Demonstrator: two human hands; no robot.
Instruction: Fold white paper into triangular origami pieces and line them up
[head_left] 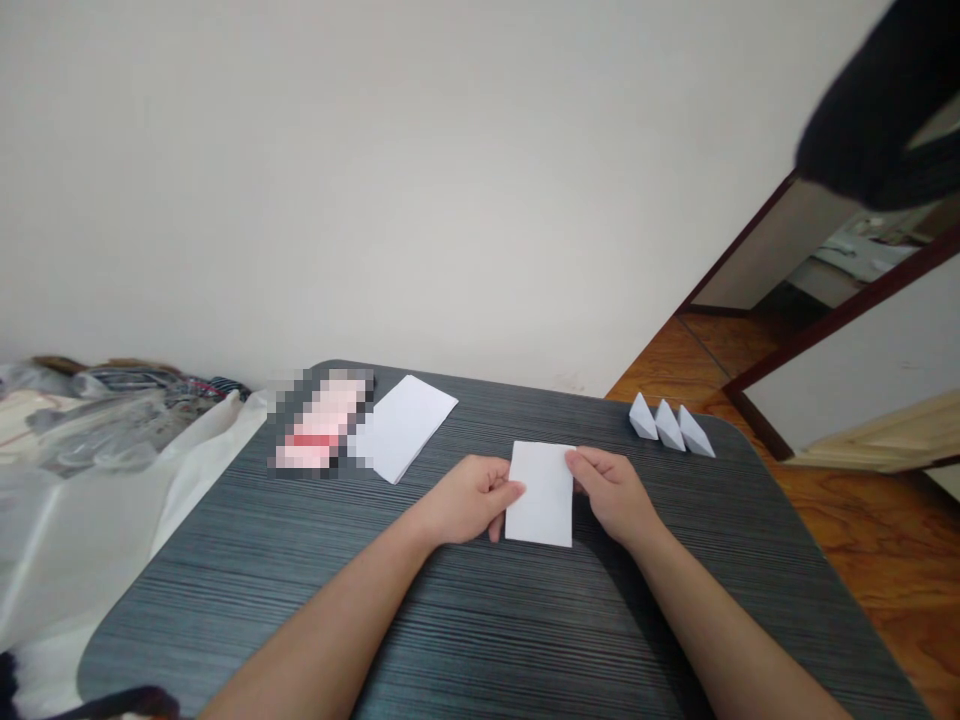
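A small white folded paper (541,495) lies on the dark striped table (465,620) in front of me. My left hand (471,498) grips its left edge with curled fingers and the thumb on top. Along the paper's right edge, my right hand (611,492) pinches it near the top corner. Both forearms rest over the table.
A stack of white sheets (405,425) lies at the table's back, beside a blurred pink object (319,425). Three folded paper shapes (670,424) stand at the back right. Bags and white cloth (112,440) crowd the left. Wooden floor (885,540) and a doorway are to the right.
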